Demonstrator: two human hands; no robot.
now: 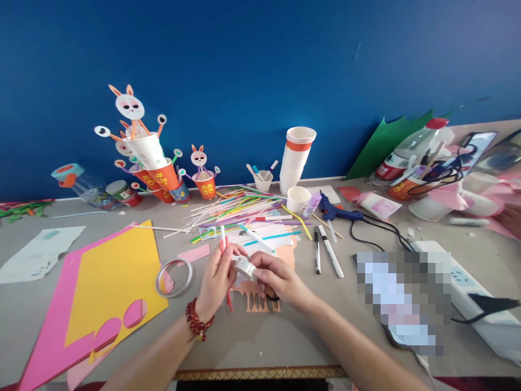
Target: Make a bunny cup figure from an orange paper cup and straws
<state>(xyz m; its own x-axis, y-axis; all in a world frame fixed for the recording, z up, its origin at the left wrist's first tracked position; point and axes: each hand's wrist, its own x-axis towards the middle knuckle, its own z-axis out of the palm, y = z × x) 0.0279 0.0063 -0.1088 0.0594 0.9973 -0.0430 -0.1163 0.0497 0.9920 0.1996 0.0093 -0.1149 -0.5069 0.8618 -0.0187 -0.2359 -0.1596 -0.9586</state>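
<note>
My left hand is closed around thin red and white sticks, which stick out above and below the fingers. My right hand pinches a small roll of clear tape close to the left fingertips. Whether a strip of tape runs to the sticks is too small to tell. Under the hands lies peach paper with leaf-shaped cut-outs. A black loop, partly hidden, shows below the right hand. Just beyond spreads a pile of coloured sticks. A larger tape roll lies left of my left hand.
Pink and yellow sheets cover the left side. Rabbit-faced paper cups and a cup stack stand along the wall. Rightward are a blue glue gun, pens, a power strip and cables. Another person's hand shows far right.
</note>
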